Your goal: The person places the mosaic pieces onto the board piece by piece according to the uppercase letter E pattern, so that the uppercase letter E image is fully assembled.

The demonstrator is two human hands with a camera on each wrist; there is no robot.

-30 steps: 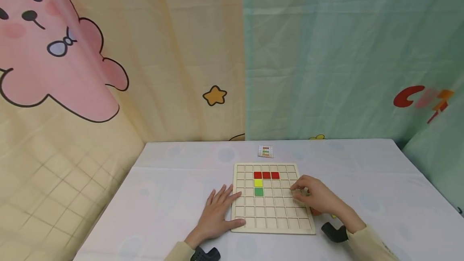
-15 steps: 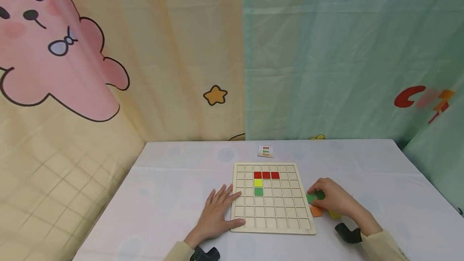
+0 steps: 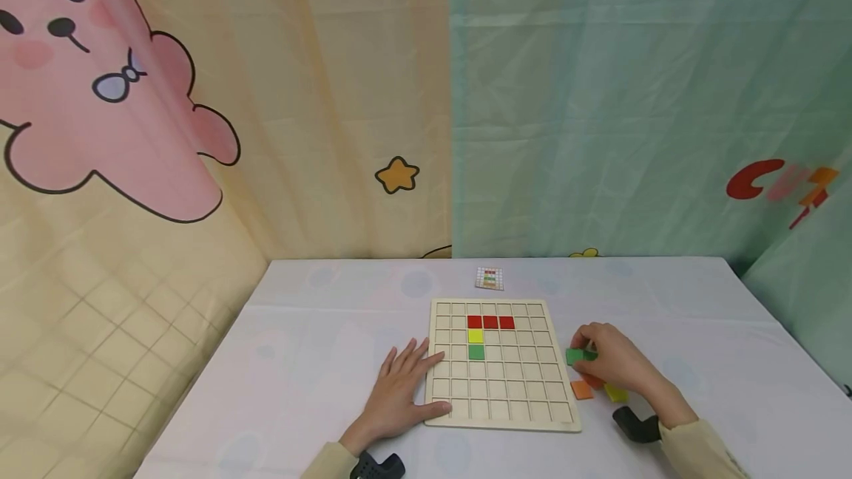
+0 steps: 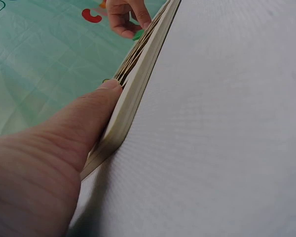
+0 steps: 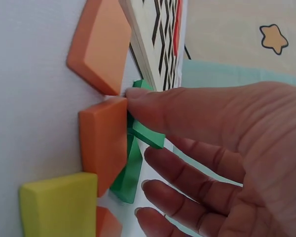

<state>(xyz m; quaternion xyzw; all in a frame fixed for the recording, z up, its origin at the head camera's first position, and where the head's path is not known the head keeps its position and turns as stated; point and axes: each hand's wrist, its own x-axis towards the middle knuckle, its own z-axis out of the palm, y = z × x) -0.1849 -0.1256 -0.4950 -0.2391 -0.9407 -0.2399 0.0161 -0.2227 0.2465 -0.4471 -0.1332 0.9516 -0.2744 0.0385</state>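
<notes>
My left hand (image 3: 398, 394) lies with spread fingers along the left edge of a pale wooden grid board (image 3: 502, 390); its thumb (image 4: 96, 106) rests on the frame. Three red tiles (image 3: 490, 322) form a row on the board, with a yellow tile (image 3: 475, 336) and a green tile (image 3: 475, 352) below the leftmost one. Off the board's right side, my right hand (image 3: 615, 361) pinches another green tile (image 5: 149, 136) between thumb and fingers. Under it in the right wrist view lies a further green tile (image 5: 128, 173), partly hidden behind an orange tile (image 5: 103, 143).
Beside the board's right edge lie more loose tiles: an orange one (image 3: 582, 390) and a yellow one (image 3: 615, 393). A small card (image 3: 489, 278) printed with a coloured grid pattern lies behind the board. Cloth curtains (image 3: 566, 131) hang beyond the table (image 3: 319, 331).
My right hand has moved right, from over the board's right edge to the loose tiles, and has taken hold of a green tile. My left hand has stayed in place.
</notes>
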